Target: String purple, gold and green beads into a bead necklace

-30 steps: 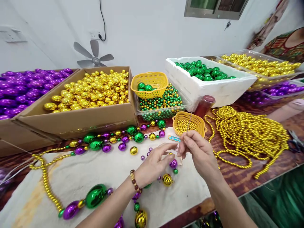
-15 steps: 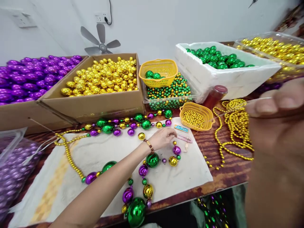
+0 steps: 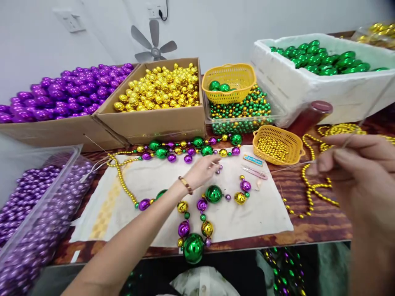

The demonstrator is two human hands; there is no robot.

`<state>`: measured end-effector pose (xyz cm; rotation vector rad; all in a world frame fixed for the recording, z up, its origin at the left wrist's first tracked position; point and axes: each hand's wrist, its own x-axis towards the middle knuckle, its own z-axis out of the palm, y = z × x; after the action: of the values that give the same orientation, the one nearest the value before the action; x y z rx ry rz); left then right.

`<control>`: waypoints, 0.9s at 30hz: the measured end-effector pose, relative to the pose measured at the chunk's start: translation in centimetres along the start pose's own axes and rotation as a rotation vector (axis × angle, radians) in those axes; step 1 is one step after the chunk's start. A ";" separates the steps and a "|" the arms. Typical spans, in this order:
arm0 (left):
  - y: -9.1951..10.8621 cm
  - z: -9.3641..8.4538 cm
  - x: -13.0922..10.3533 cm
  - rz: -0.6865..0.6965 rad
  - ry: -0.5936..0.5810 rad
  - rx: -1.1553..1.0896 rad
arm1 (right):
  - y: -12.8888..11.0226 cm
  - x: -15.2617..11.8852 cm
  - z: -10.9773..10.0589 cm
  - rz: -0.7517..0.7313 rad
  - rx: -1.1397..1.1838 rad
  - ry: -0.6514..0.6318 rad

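My left hand [image 3: 202,172], with a beaded bracelet at the wrist, hovers over the white cloth [image 3: 253,222], fingers bent and slightly apart. Two small purple beads [image 3: 218,169] are right by its fingertips. My right hand [image 3: 354,168] pinches a thin clear thread [image 3: 290,167] that stretches left across the cloth's edge. Below the left hand lies a bead string with a big green ball [image 3: 193,248] at its lowest point. A short row with a purple ball [image 3: 245,186] lies to the right, near pink thread snips [image 3: 254,172] and a blue packet [image 3: 253,160].
Along the back stand cardboard boxes of purple balls [image 3: 77,92] and gold balls [image 3: 163,88], yellow baskets [image 3: 277,144] and a white foam box [image 3: 308,92]. Gold bead strands [image 3: 310,189] lie at right. A bag of purple beads [image 3: 49,209] stands at left.
My left hand has moved away from the snips, back toward the left. My right hand has come lower, and the thread in it now shows clearly. The view has shifted.
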<state>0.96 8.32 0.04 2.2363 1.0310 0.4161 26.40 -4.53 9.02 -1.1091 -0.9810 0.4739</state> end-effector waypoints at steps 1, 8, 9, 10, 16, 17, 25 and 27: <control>-0.5 -1.1 -1.1 0.000 -0.006 0.022 | 0.2 -0.4 0.0 0.028 0.006 -0.022; -2.6 -3.6 -8.0 0.010 -0.095 0.303 | 2.6 -1.5 -0.4 0.166 -0.008 -0.105; -2.4 -3.3 -8.2 0.015 -0.086 0.304 | 2.9 -1.6 -0.3 0.177 -0.004 -0.122; -1.9 -2.9 -8.3 0.027 -0.079 0.297 | 3.2 -1.8 -0.2 0.187 0.003 -0.137; 0.9 0.9 -7.1 0.113 -0.213 0.244 | 4.7 -3.5 -1.0 0.281 0.035 -0.155; 1.0 1.5 -6.9 0.108 -0.231 0.245 | 4.9 -3.8 -1.4 0.302 0.041 -0.150; 1.5 2.7 -5.0 -0.114 -0.243 0.169 | 6.1 -4.5 -2.9 0.335 0.051 -0.106; 2.0 2.9 -4.6 -0.143 -0.277 0.177 | 6.3 -4.5 -2.7 0.351 0.047 -0.106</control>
<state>0.61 2.57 -0.87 2.2741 1.1034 -0.0489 27.16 -6.75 1.18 -1.2288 -0.8639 0.8427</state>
